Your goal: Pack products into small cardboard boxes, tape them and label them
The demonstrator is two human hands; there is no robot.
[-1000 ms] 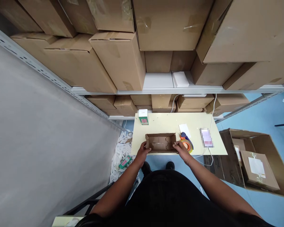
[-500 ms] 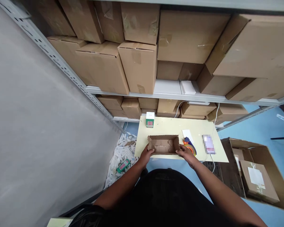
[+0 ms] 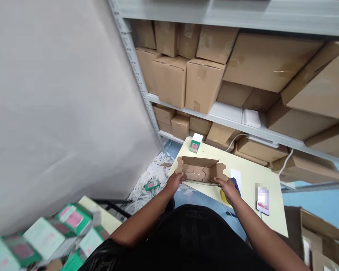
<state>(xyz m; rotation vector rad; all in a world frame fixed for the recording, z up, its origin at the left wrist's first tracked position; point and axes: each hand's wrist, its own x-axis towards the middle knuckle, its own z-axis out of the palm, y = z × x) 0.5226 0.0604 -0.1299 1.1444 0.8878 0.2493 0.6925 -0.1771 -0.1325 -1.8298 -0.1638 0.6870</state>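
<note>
An open cardboard box [image 3: 199, 181] is held between my two hands, over the front edge of the pale yellow table [image 3: 254, 171]. Its flaps stand up at both ends, and I see nothing inside it. My left hand [image 3: 174, 182] grips the left end, thumb on the near rim. At the right end, my right hand [image 3: 227, 188] has its fingers closed on the box. A blue and yellow tape dispenser [image 3: 235, 186] lies partly hidden behind my right hand. Beyond the box, a small green and white box [image 3: 196, 143] stands on the table.
A phone [image 3: 262, 201] and a white paper [image 3: 235, 177] lie on the table. Shelves of cartons [image 3: 205, 82] rise behind it. Several green and white boxes [image 3: 73, 217] sit at lower left. Paper strips [image 3: 147, 177] litter the floor, and a large open carton [image 3: 322, 222] stands right.
My view has turned left, bringing the green and white boxes at lower left into sight. The cardboard box's end flaps now spread further outward, and both hands still hold it.
</note>
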